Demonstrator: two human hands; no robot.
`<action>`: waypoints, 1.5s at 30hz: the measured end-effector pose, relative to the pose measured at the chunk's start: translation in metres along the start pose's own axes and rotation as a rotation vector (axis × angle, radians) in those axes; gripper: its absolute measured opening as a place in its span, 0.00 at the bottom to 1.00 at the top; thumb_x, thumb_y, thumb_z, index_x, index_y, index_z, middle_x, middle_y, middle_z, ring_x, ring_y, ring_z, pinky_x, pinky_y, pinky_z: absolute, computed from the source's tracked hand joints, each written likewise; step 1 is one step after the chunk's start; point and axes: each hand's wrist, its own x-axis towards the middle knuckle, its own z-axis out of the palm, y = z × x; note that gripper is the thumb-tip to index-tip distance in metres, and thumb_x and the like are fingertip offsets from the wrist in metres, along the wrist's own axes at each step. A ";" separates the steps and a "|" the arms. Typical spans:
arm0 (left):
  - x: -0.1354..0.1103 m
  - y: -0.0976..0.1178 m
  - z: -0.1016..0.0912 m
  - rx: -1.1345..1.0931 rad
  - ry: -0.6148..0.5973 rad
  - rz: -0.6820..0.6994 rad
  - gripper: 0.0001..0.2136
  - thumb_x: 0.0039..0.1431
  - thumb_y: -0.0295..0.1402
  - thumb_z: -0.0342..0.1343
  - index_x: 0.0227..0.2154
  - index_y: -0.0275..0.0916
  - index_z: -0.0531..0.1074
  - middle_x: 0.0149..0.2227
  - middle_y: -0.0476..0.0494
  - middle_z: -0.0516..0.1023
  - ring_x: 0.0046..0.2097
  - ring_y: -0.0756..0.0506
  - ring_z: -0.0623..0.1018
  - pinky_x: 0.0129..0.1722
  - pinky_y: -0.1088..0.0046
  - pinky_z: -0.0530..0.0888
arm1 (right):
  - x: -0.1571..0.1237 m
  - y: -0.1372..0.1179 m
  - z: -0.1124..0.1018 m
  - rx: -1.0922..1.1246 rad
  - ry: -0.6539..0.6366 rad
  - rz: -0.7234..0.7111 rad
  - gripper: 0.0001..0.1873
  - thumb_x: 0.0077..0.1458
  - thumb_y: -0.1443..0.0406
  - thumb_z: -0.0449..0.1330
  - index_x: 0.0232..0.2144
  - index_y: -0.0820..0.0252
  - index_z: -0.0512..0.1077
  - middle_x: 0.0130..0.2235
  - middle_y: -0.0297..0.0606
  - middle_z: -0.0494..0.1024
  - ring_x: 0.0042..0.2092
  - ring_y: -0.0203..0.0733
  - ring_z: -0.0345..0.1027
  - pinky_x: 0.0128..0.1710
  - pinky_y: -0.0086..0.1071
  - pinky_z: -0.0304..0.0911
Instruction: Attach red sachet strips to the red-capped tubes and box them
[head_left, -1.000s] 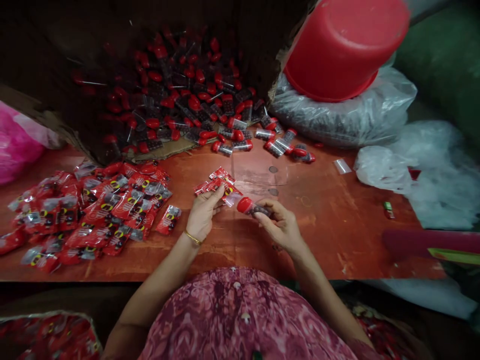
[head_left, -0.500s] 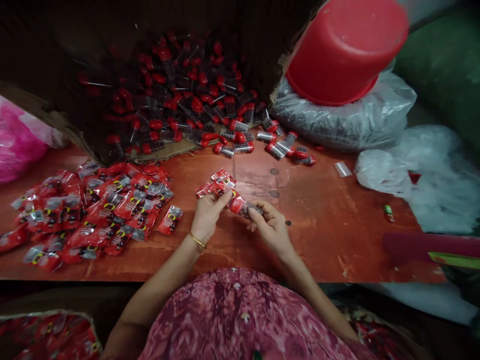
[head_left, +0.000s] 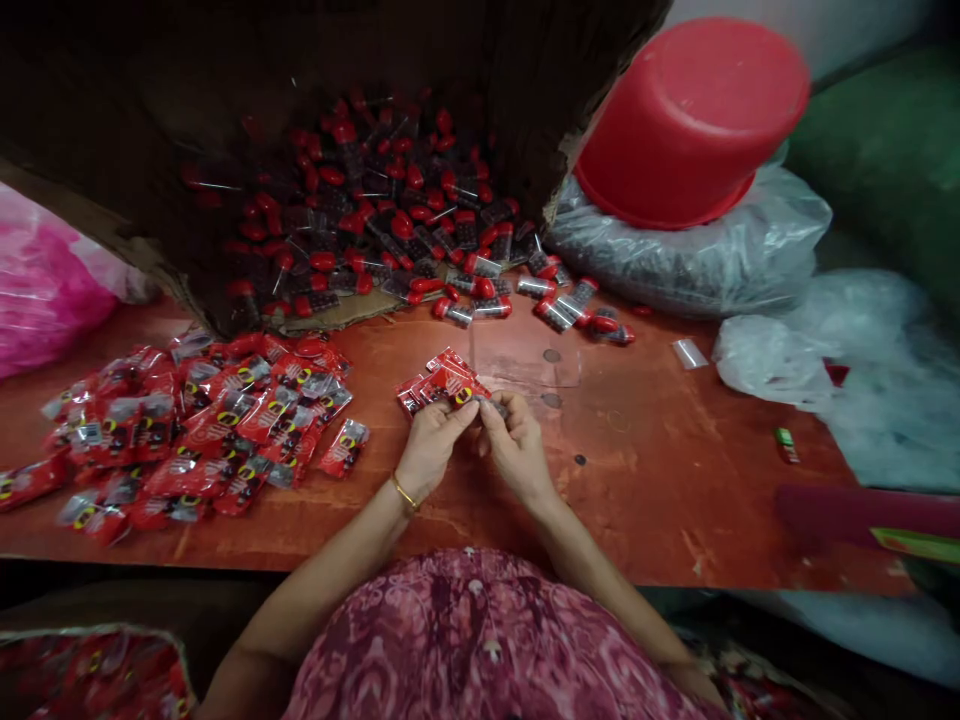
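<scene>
My left hand point(head_left: 433, 445) and my right hand point(head_left: 517, 450) meet over the middle of the table, thumbs and fingertips pinched close together. Between them is a small red plastic packet point(head_left: 466, 394) with a clear, dark-looking end, mostly covered by the fingers. Just beyond my left fingers lie a few more red packets point(head_left: 441, 378) on the tabletop. To the left spreads a heap of red printed packets point(head_left: 240, 410), with a single packet point(head_left: 346, 447) at its right edge. Clear tubes with red caps point(head_left: 390, 225) fill the open carton beyond the hands.
The dark cardboard carton point(head_left: 142, 250) opens toward me, and several tubes point(head_left: 559, 312) have spilled out of it. A red tub point(head_left: 694, 120) sits upside down on a filled clear bag point(head_left: 675, 255). Plastic bags point(head_left: 772, 355) lie at right, near a small green-labelled item point(head_left: 786, 445).
My right hand has moved in toward my left, so the fingertips now meet and cover most of the packet. The camera view has shifted slightly.
</scene>
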 end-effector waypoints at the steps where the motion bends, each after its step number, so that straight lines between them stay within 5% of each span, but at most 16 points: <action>1: 0.001 0.003 -0.001 -0.003 0.002 -0.003 0.16 0.38 0.42 0.66 0.24 0.34 0.74 0.21 0.50 0.74 0.22 0.54 0.68 0.23 0.78 0.65 | 0.001 0.000 0.000 0.022 -0.026 -0.004 0.18 0.50 0.50 0.59 0.31 0.57 0.62 0.20 0.24 0.67 0.17 0.28 0.60 0.17 0.24 0.58; 4: 0.004 0.014 -0.004 -0.031 0.032 -0.005 0.16 0.37 0.42 0.67 0.22 0.34 0.73 0.21 0.51 0.73 0.23 0.54 0.68 0.26 0.78 0.67 | 0.003 0.003 -0.001 0.076 -0.119 -0.011 0.20 0.48 0.51 0.60 0.36 0.57 0.64 0.27 0.28 0.72 0.20 0.29 0.65 0.22 0.26 0.63; 10: 0.002 0.013 -0.005 -0.001 0.062 -0.013 0.16 0.37 0.40 0.68 0.25 0.34 0.74 0.23 0.50 0.76 0.24 0.55 0.70 0.24 0.81 0.66 | 0.010 0.014 0.007 -0.003 -0.125 -0.061 0.17 0.49 0.50 0.59 0.31 0.56 0.63 0.21 0.27 0.69 0.20 0.32 0.63 0.19 0.26 0.61; 14: -0.003 0.034 -0.021 -0.042 0.179 -0.010 0.14 0.38 0.38 0.68 0.27 0.35 0.74 0.30 0.44 0.80 0.32 0.49 0.77 0.35 0.74 0.72 | 0.050 0.003 -0.007 -0.475 -0.138 -0.288 0.17 0.53 0.50 0.55 0.31 0.58 0.68 0.27 0.35 0.74 0.29 0.37 0.67 0.30 0.31 0.64; 17: -0.008 0.075 -0.052 -0.175 0.423 0.220 0.11 0.47 0.40 0.62 0.27 0.37 0.74 0.32 0.47 0.81 0.38 0.48 0.79 0.42 0.73 0.73 | 0.106 -0.007 -0.046 -0.968 0.107 -0.443 0.20 0.57 0.52 0.50 0.40 0.62 0.70 0.39 0.48 0.76 0.40 0.47 0.67 0.43 0.41 0.61; 20: -0.015 0.113 -0.082 -0.446 0.723 0.568 0.16 0.56 0.47 0.50 0.25 0.40 0.71 0.25 0.57 0.79 0.36 0.54 0.78 0.43 0.77 0.73 | 0.156 -0.003 -0.084 -1.290 0.315 -0.325 0.23 0.58 0.55 0.47 0.46 0.68 0.68 0.47 0.57 0.72 0.49 0.57 0.62 0.46 0.49 0.58; 23: -0.016 0.119 -0.091 -0.475 0.710 0.627 0.22 0.57 0.52 0.43 0.27 0.40 0.72 0.29 0.56 0.80 0.39 0.54 0.78 0.45 0.77 0.72 | 0.169 0.017 -0.097 -1.461 0.301 -0.330 0.24 0.59 0.58 0.47 0.50 0.68 0.66 0.54 0.57 0.67 0.56 0.61 0.56 0.49 0.51 0.55; 25: -0.008 0.103 -0.083 -0.290 0.645 0.525 0.23 0.53 0.55 0.47 0.30 0.40 0.73 0.32 0.51 0.81 0.40 0.50 0.78 0.44 0.73 0.73 | 0.153 0.032 -0.095 -1.482 0.254 -0.412 0.24 0.59 0.58 0.46 0.52 0.67 0.65 0.57 0.54 0.65 0.59 0.60 0.52 0.52 0.50 0.54; 28: 0.013 0.066 -0.061 0.352 0.440 0.338 0.18 0.48 0.46 0.58 0.38 0.39 0.74 0.39 0.42 0.80 0.42 0.44 0.78 0.45 0.65 0.72 | 0.109 0.047 -0.094 -1.468 0.168 -0.505 0.24 0.60 0.57 0.45 0.52 0.65 0.65 0.58 0.51 0.64 0.61 0.57 0.50 0.54 0.48 0.52; 32: 0.039 0.032 -0.041 1.271 0.204 0.381 0.13 0.52 0.38 0.56 0.38 0.38 0.77 0.49 0.36 0.76 0.53 0.38 0.71 0.54 0.60 0.65 | 0.051 0.052 -0.111 -1.478 0.124 -0.535 0.22 0.60 0.57 0.45 0.51 0.61 0.66 0.58 0.49 0.64 0.61 0.54 0.52 0.55 0.48 0.51; 35: 0.052 0.024 -0.035 1.666 0.145 0.405 0.17 0.55 0.40 0.53 0.44 0.38 0.75 0.56 0.33 0.68 0.60 0.34 0.63 0.57 0.56 0.60 | 0.023 0.051 -0.125 -1.464 0.147 -0.510 0.21 0.59 0.57 0.47 0.48 0.63 0.67 0.56 0.51 0.66 0.60 0.54 0.52 0.54 0.48 0.52; 39: 0.062 0.019 -0.031 1.869 0.133 0.308 0.15 0.57 0.41 0.50 0.43 0.44 0.76 0.56 0.39 0.69 0.61 0.34 0.61 0.57 0.54 0.59 | 0.010 0.049 -0.122 -1.444 0.167 -0.520 0.23 0.57 0.54 0.50 0.48 0.64 0.66 0.56 0.54 0.65 0.61 0.57 0.51 0.54 0.50 0.51; 45: 0.066 0.013 -0.030 1.823 0.157 0.339 0.12 0.58 0.38 0.49 0.37 0.47 0.78 0.52 0.43 0.74 0.59 0.35 0.63 0.57 0.50 0.56 | 0.012 0.042 -0.075 -1.294 0.151 -0.616 0.18 0.58 0.57 0.50 0.44 0.62 0.70 0.55 0.51 0.68 0.61 0.53 0.52 0.55 0.48 0.50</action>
